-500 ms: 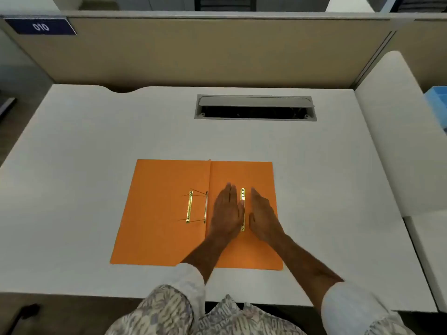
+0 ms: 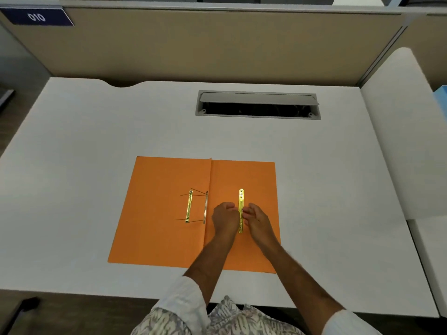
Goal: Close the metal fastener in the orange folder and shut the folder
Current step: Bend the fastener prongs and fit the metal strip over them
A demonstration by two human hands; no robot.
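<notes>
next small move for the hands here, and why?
Probably pinch the loose bar and lift it off the right flap. Both hands, left and right, are curled at its middle, one per side, and the fastener base on the left flap has its prongs sticking out uncapped, so the folder can't be shut yet.

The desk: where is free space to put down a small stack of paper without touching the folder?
The desk is bare between the orange folder and the cable slot, and left and right of the folder. It is crowded on the folder's right half, where the left hand and right hand meet at the gold strip.
</notes>
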